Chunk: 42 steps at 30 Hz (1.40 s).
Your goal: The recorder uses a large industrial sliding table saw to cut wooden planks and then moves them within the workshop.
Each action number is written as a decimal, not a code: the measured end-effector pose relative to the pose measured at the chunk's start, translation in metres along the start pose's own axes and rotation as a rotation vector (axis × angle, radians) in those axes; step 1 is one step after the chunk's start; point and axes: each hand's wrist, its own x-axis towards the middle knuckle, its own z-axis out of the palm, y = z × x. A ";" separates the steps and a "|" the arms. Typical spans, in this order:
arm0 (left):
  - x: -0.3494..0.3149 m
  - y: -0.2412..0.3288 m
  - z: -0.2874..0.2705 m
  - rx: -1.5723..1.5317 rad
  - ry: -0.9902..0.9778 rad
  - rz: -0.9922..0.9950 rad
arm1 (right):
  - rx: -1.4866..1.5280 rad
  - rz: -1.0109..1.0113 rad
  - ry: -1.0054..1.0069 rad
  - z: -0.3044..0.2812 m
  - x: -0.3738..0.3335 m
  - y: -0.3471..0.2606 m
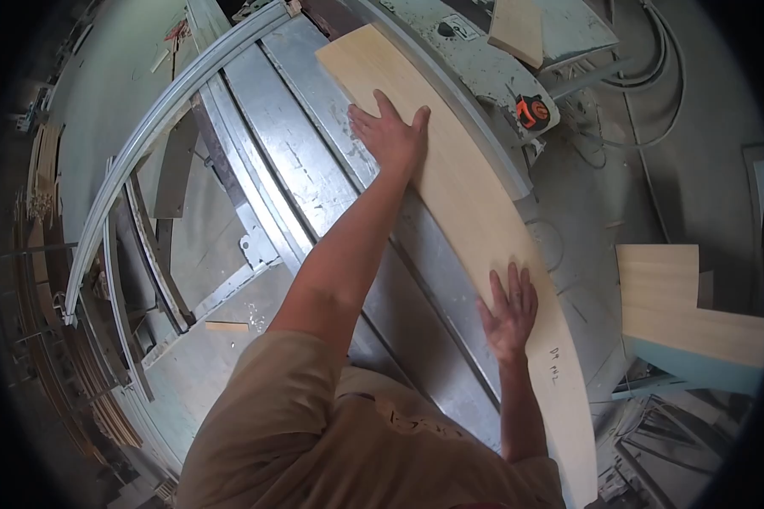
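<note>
so the long pale board [471,195] is laid lengthwise on the metal desk [293,127], running from top centre to lower right of the frame, and i'd call the laying-down part done. can't tell if any edge is cut, or how much is left. my left hand [390,136] is up near the board's top end, fingers splayed over its left edge; right hand [509,318] is flat farther down, fingers slightly apart, pinching nothing.

1 orange tape measure [532,112], pale wood [660,280] on a teal stand [692,363]
</note>
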 end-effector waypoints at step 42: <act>0.148 -0.036 0.004 -0.047 -0.005 0.015 | 0.040 0.058 -0.056 0.029 0.137 -0.064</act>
